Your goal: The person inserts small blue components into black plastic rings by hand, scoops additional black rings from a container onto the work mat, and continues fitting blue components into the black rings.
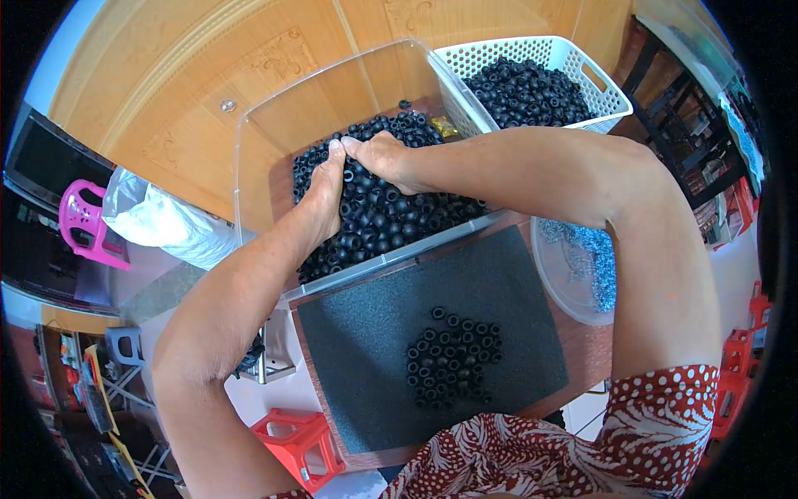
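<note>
Both my hands reach into a large clear plastic bin (391, 258) heaped with small black round pieces (391, 220), each with a hole. My left hand (327, 185) slants inward from the left, among the pieces. From the right, my right hand (385, 160) meets it, and the two thumb tips lie close together. The other fingers are hidden in the heap and behind the hands. Nearer me, a dark textured mat (357, 349) carries a cluster of the same black pieces (453, 358), many with the hole facing up.
Behind the bin on the right stands a white perforated basket (611, 100) full of black pieces. A round clear tub (573, 312) with tiny blue bits sits right of the mat, partly behind my forearm. A red stool (303, 445), a pink chair (83, 220) and a white sack (166, 220) stand left.
</note>
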Motion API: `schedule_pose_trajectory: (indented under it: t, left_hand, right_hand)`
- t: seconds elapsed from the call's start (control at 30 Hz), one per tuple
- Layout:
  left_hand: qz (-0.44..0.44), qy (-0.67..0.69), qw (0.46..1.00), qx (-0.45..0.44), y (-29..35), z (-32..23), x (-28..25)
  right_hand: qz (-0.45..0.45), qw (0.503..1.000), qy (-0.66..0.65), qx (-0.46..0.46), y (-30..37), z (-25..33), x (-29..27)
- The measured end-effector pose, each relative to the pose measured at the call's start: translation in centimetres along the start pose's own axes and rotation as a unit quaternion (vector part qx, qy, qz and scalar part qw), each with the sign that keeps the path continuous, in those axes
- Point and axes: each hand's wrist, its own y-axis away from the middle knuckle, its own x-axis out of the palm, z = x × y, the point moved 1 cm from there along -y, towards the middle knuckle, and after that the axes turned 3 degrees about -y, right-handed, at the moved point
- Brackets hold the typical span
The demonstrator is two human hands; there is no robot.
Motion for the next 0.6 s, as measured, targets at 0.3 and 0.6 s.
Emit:
schedule_pose_trajectory:
  t: [0.3,0.6]
  left_hand:
    - [0.048,0.057,0.997,-0.018,-0.7,-2.4,-0.2]
    - [-0.081,0.034,0.995,-0.036,-1.2,-4.4,1.2]
  right_hand:
    - [0.03,0.989,-0.132,0.059,1.9,3.5,-1.0]
    - [-0.067,0.987,-0.143,0.027,3.3,4.8,-1.9]
